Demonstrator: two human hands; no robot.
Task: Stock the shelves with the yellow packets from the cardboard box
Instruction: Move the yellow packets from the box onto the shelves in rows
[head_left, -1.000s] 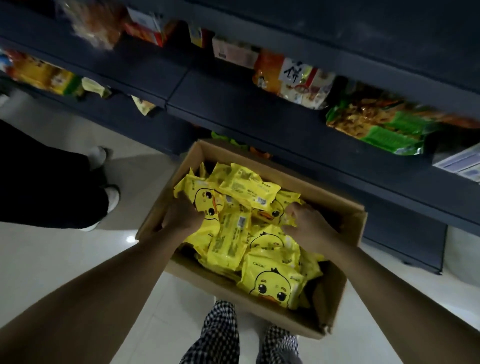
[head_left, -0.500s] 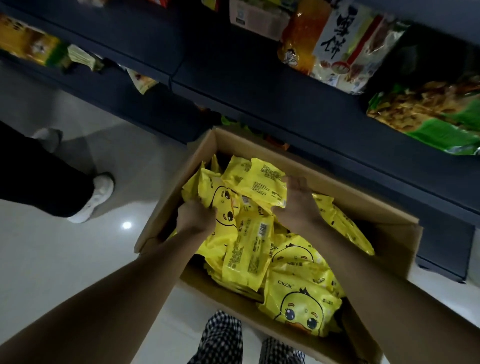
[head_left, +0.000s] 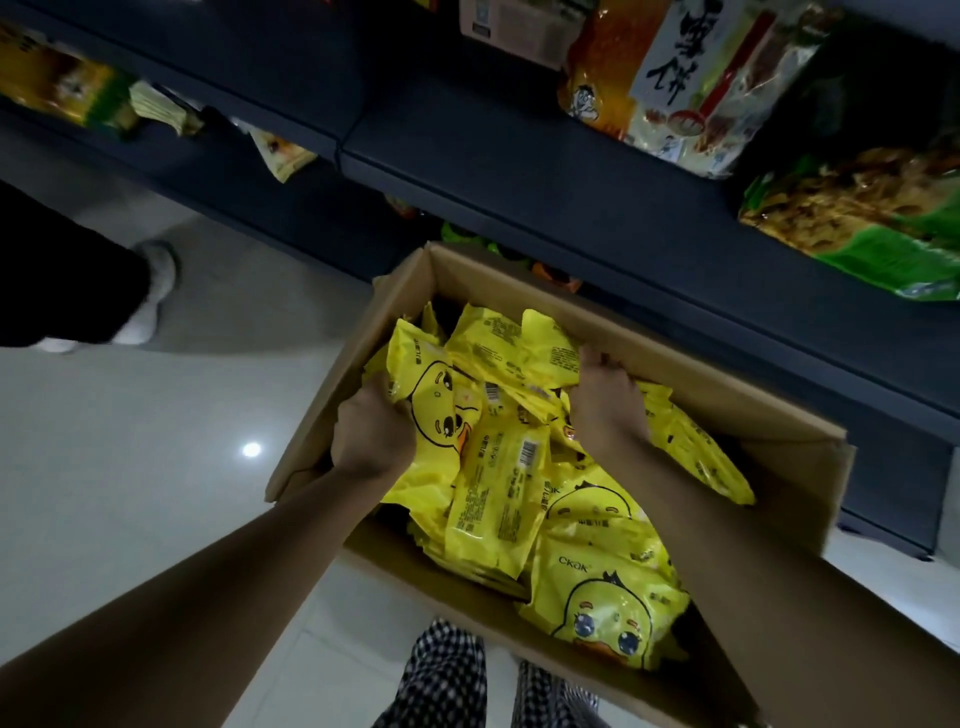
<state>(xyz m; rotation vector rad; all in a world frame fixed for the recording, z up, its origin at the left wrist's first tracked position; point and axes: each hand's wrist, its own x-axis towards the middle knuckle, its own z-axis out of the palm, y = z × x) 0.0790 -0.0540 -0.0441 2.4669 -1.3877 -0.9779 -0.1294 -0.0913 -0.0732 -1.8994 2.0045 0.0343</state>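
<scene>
head view: both hands are down in the cardboard box (head_left: 769, 415), gathering. the left hand (head_left: 376, 434) curls its fingers round yellow packets (head_left: 498, 467) near the left wall; the right hand (head_left: 608, 397) clutches more mid-box. next, i'd say: lift the bunch toward the shelf (head_left: 519, 171).

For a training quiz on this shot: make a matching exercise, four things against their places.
Things:
1. left hand
2. right hand
3. green bag
4. white shoe

Places:
A. on the floor, left
B. on the shelf, upper right
C. gripping a duck-face packet
D. in the box, on packets near its far wall

Pairs: 1-C, 2-D, 3-B, 4-A
</scene>
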